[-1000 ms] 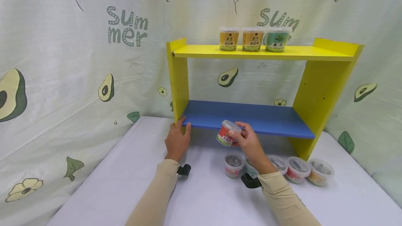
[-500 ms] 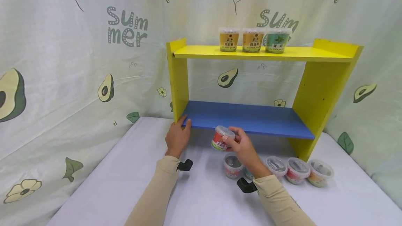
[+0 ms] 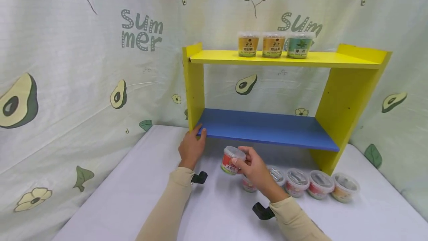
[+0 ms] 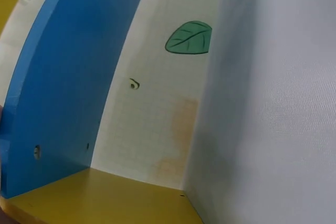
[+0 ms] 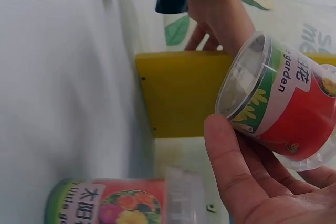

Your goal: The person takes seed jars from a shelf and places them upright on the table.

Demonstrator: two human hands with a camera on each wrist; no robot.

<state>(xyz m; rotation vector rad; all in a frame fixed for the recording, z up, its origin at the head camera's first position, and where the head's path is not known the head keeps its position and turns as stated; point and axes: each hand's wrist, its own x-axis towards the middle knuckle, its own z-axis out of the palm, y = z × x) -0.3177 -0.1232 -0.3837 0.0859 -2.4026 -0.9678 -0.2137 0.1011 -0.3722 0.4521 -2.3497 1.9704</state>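
My right hand (image 3: 255,170) holds a clear plastic cup (image 3: 230,163) with a red label and a lid, thumb on its near side. It hangs above the white table, in front of and below the blue board (image 3: 260,124). In the right wrist view the cup (image 5: 296,106) shows its clear base and printed label close up. My left hand (image 3: 192,147) grips the lower left corner of the yellow and blue shelf (image 3: 195,96), where the side panel meets the board. The left wrist view shows the board's blue underside (image 4: 63,87) and only slivers of that hand.
A row of lidded cups (image 3: 321,184) stands on the table (image 3: 127,196) near the shelf's right leg; my right arm partly hides the row. Two orange cups (image 3: 248,45) and a green cup (image 3: 299,47) sit on the yellow top board. A patterned cloth (image 3: 80,96) hangs behind.
My right hand has lowered the red-labelled cup from the blue board's front edge, down and slightly left. My left hand stays at the shelf corner. The head view has shifted a little.
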